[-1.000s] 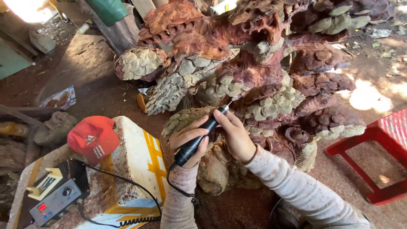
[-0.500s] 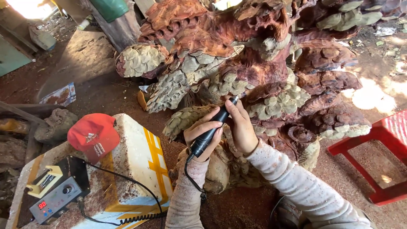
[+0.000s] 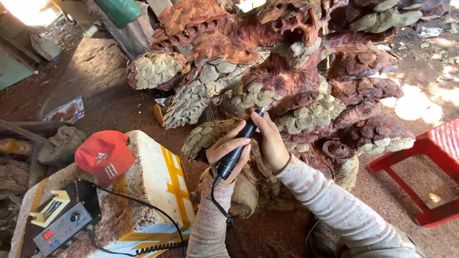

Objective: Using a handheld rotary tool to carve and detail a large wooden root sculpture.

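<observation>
A black rotary handpiece (image 3: 237, 145) is being gripped in both hands, tilted with its tip up against the pale carved scales of a large reddish wood carving (image 3: 287, 81). The left hand (image 3: 228, 152) is being wrapped closed around the lower barrel, wrist bent upward. The right hand (image 3: 270, 142) is being curled over the upper end, fingers pinching near the tip. A red cap (image 3: 104, 155) is lying on a foam box (image 3: 153, 184) beside a grey control unit (image 3: 64, 229).

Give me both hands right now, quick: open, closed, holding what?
Left hand: closed around the black rotary carving tool, gripping its body.
Right hand: closed on the tool's front end, steadying the tip against the carved wood sculpture.
</observation>
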